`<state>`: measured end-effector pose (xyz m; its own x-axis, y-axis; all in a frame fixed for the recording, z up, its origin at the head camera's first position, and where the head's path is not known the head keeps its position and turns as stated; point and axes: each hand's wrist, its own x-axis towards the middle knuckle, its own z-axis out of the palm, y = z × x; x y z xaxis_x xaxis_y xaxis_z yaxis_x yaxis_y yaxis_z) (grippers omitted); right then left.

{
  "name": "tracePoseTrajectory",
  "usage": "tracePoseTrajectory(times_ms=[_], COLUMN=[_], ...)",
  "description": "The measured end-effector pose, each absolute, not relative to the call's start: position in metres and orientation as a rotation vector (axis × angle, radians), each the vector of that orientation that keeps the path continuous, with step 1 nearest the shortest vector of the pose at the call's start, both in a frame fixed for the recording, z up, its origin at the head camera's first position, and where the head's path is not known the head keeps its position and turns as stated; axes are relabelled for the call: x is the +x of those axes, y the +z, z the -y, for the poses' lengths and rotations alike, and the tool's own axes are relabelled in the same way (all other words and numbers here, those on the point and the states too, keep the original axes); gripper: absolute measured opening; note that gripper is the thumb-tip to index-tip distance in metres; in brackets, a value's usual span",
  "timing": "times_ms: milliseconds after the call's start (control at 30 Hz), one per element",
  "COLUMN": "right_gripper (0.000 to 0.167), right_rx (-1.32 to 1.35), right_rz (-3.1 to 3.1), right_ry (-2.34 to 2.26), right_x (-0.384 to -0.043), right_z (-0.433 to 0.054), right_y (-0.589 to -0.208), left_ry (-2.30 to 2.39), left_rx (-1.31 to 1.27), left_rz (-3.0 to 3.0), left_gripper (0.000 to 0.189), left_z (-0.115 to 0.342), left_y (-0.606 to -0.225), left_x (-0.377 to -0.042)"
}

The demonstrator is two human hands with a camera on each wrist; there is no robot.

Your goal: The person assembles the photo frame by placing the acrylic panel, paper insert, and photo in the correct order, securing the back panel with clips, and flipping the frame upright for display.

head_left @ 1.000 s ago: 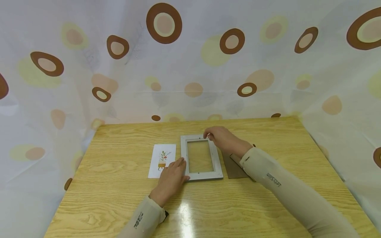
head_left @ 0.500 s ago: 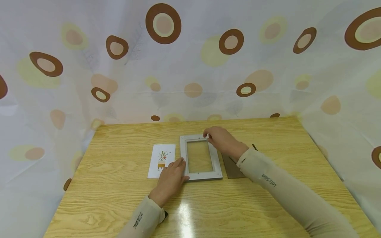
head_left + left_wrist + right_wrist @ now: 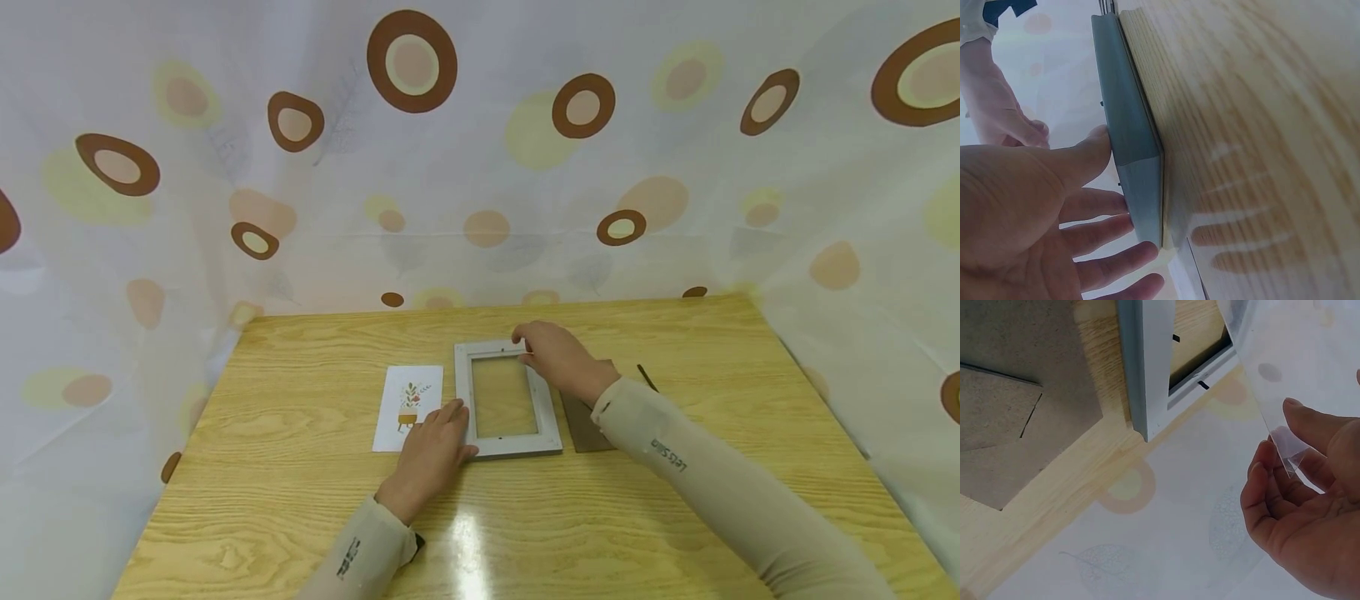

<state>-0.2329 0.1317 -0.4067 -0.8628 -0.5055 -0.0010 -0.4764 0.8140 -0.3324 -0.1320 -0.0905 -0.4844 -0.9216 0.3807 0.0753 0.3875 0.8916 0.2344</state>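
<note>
A white picture frame [image 3: 551, 417] lies on the table with its opening facing up. My left hand [image 3: 435, 454] rests on the frame's near left corner, fingers extended; in the left wrist view its thumb [image 3: 1094, 153] touches the frame's side [image 3: 1125, 94]. Over the frame's far right corner, my right hand [image 3: 558, 358] pinches a corner of a clear plastic sheet [image 3: 1272, 372], as the right wrist view shows. The sheet is hardly visible from the head, and most of it lies outside the right wrist view.
Left of the frame lies a white card [image 3: 390, 400] printed with a potted plant, partly under my left hand. A brown backing board [image 3: 585, 425] lies on the right, partly hidden by my right arm. Behind the wooden table [image 3: 300, 350] hangs a patterned curtain [image 3: 450, 167].
My right forearm has shifted slightly left, uncovering more of a thin dark strip beyond the backing board. The right fingers have moved a little; the left hand and the frame stay put.
</note>
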Motion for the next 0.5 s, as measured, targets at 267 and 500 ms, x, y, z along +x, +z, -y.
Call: tracePoseTrajectory(times_ms=[267, 500], right_gripper=[0.037, 0.035], right_rx=[-0.799, -0.817], right_rz=[-2.938, -2.948], right_ry=[-0.505, -0.511], right_x=[-0.237, -0.24], right_z=[-0.134, -0.134], right_y=[-0.417, -0.421], left_ry=[-0.39, -0.395], left_rx=[-0.611, -0.608], left_rz=[3.036, 3.042], left_gripper=[0.059, 0.059], left_z=[0.09, 0.09], left_y=[-0.484, -0.483], left_x=[-0.132, -0.132])
